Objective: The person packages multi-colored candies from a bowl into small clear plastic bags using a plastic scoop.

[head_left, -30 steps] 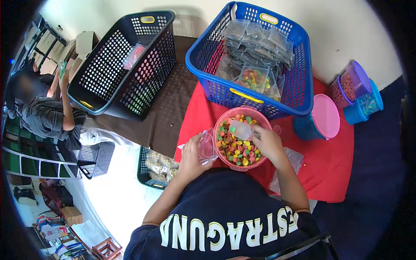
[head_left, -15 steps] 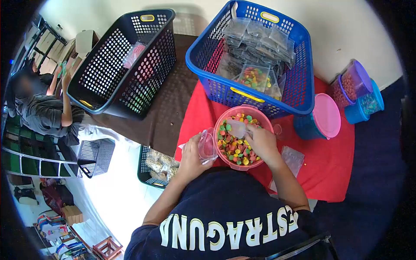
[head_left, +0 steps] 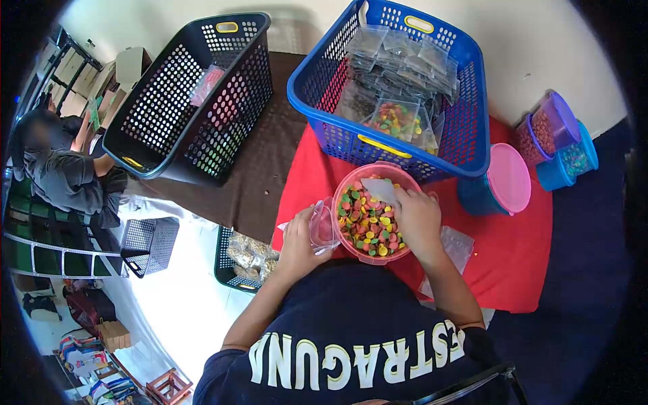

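A pink tub [head_left: 345, 237] of small red, yellow and green candies [head_left: 368, 223] stands close to my body. My right hand [head_left: 417, 219] is over its right side, closed on a translucent scoop [head_left: 380, 190] that rests at the candies' far side. Beside the tub's left rim, my left hand [head_left: 298, 243] is closed on a clear plastic bag [head_left: 323, 226] with a rounded open mouth. Part of that bag is hidden by the fingers. Flat clear bags [head_left: 455, 248] lie on the red cloth under my right forearm.
Behind the tub stands a blue basket [head_left: 388, 145] with many filled packets [head_left: 405, 64]. A black basket [head_left: 202, 162] is at left, holding a pink packet [head_left: 207, 84]. Lidded tubs [head_left: 507, 179] stand at right. Another person [head_left: 61, 169] is at far left.
My right hand and the scoop have shifted right across the candies, and the scoop has tilted. The left hand stays put. At far left, the other person's arms have lowered.
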Demonstrator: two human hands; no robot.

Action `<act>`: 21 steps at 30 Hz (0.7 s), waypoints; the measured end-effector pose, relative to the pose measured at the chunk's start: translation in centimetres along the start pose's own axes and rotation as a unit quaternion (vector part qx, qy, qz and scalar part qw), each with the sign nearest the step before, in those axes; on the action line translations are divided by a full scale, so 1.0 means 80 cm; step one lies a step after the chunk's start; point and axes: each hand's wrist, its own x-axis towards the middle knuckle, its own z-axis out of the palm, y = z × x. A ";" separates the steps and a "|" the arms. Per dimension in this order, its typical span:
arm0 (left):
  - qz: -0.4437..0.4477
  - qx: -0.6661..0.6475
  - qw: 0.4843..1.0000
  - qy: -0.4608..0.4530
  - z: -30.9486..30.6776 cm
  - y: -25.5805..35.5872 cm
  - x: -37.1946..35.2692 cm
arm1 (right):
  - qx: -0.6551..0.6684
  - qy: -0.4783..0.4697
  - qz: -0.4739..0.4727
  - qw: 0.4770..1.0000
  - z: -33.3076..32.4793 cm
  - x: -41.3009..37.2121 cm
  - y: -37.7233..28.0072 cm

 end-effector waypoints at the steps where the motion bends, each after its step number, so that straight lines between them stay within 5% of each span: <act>1: -0.003 0.007 1.000 -0.012 -0.001 0.001 0.000 | -0.012 0.016 0.005 1.000 -0.001 0.001 -0.002; 21: 0.010 0.020 1.000 -0.009 0.003 -0.006 -0.002 | 0.144 -0.089 0.056 0.984 0.030 0.004 0.002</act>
